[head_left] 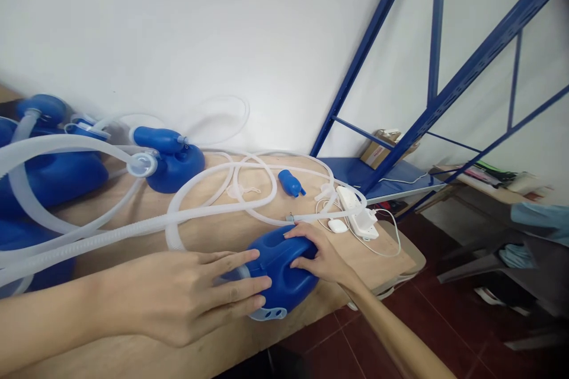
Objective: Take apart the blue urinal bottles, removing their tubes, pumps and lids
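A blue plastic urinal bottle (pixel 284 269) with a moulded handle lies near the table's front edge, its pale neck pointing left. My right hand (pixel 317 251) grips its handle side, thumb and fingers bent around the body. Across the neck end reach the long, slightly parted fingers of my left hand (pixel 195 296), fingertips on the blue plastic; its thumb is hidden. The left hand covers much of the neck. Below those fingers hangs a light-blue strap (pixel 269 314) with holes. Beyond the bottle lies a small blue funnel-like piece (pixel 290 182).
White corrugated hoses (pixel 222 210) loop over the wooden table (pixel 311 323). More blue bottles (pixel 175 169) stand at the left. A white power strip (pixel 358 213) with cables lies at the right end. Behind it rises a blue metal rack (pixel 364 41); a chair (pixel 528 254) stands beyond.
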A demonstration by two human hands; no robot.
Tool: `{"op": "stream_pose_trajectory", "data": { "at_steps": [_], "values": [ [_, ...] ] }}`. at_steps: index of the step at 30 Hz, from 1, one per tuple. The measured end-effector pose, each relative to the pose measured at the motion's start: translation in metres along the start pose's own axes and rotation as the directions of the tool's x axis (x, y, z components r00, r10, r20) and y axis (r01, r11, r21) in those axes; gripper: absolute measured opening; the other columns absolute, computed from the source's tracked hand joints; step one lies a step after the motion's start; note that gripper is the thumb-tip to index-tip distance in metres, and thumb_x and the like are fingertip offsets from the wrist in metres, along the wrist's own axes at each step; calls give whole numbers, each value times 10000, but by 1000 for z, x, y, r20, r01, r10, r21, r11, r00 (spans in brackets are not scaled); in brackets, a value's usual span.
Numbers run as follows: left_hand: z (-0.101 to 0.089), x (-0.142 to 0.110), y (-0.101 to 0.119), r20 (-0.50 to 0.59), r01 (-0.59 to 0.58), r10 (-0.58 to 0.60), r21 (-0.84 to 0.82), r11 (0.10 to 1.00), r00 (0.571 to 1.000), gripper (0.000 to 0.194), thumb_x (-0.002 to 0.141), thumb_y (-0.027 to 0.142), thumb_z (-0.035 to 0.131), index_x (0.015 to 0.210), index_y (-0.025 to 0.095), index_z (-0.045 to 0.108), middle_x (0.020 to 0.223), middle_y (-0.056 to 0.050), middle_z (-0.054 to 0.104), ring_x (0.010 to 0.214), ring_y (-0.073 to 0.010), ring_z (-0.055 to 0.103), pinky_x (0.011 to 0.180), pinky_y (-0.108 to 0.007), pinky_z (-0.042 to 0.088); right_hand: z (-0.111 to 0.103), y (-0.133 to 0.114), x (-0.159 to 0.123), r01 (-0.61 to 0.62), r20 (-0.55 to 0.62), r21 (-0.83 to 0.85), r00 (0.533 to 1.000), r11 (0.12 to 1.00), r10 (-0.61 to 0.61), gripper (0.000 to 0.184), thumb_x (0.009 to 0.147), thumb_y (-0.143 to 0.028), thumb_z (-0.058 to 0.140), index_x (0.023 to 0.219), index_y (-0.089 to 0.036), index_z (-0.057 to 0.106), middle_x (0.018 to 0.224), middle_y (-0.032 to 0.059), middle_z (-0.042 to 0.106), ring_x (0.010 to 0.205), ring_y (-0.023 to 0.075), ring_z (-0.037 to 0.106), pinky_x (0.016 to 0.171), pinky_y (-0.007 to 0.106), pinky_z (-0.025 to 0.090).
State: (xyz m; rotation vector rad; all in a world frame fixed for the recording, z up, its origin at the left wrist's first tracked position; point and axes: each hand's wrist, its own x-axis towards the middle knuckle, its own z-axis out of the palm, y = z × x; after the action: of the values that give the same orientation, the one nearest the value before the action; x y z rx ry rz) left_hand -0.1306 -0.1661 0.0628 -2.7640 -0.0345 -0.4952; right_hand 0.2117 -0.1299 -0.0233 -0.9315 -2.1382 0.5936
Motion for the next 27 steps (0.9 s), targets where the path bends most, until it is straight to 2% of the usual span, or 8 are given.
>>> {"op": "stream_pose_trajectory", "data": {
  "at_steps": [6,11,15,18,21,24,27],
  "values": [
    [3,0,1,6,3,-3,39,999,1000,452,1064,158,431,1432,207,690,1542,16,640,1314,-288,696,974,-373,628,4,4,-4,3,-4,-40,1000,999,-3,547,842,-707,800,1179,-276,768,1129,93,785,1125,302,731,1052,460,562],
    [13,-3,10,-23,84,-84,36,996,996,439,1056,164,461,1433,202,683,1547,-11,643,1335,-298,677,974,-379,623,5,6,-7,33,-37,-59,999,998,-35,535,871,-698,776,1197,-275,765,1145,100,781,1152,307,722,1076,470,551],
    [20,-10,17,-23,124,-124,13,992,992,494,1005,118,489,1473,162,644,1549,-49,640,1370,-341,648,986,-401,624,6,4,-7,19,-41,-48,999,999,-21,529,871,-703,772,1189,-281,760,1137,98,785,1132,311,731,1072,467,555],
    [27,-16,24,6,174,-174,-5,985,985,558,984,75,466,1530,121,575,1523,-93,659,1367,-360,651,933,-399,650,7,1,-6,15,-59,-43,998,999,-17,503,876,-694,773,1168,-285,760,1117,96,790,1111,315,738,1024,455,572],
    [38,-18,33,-20,307,-307,-28,951,951,679,1008,53,426,1679,96,333,1542,-145,635,1396,-352,632,890,-377,669,9,-2,-5,-8,-81,-38,997,999,5,465,890,-649,787,1173,-282,756,1127,97,789,1110,320,737,1012,461,576],
    [51,-17,38,-107,424,-427,-52,904,898,765,1076,127,423,1735,90,37,1525,-201,636,1382,-357,646,985,-437,657,11,-5,-6,-58,-118,-50,992,997,52,427,912,-605,781,1185,-278,750,1141,95,783,1124,321,730,1008,468,573],
    [59,-13,36,-194,509,-529,-146,848,826,786,1107,238,458,1743,149,6,1508,-203,651,1328,-331,693,1059,-461,631,14,-9,-8,-104,-146,-57,985,993,94,417,914,-593,784,1175,-271,744,1136,89,780,1100,313,733,972,453,579]
  ]
}}
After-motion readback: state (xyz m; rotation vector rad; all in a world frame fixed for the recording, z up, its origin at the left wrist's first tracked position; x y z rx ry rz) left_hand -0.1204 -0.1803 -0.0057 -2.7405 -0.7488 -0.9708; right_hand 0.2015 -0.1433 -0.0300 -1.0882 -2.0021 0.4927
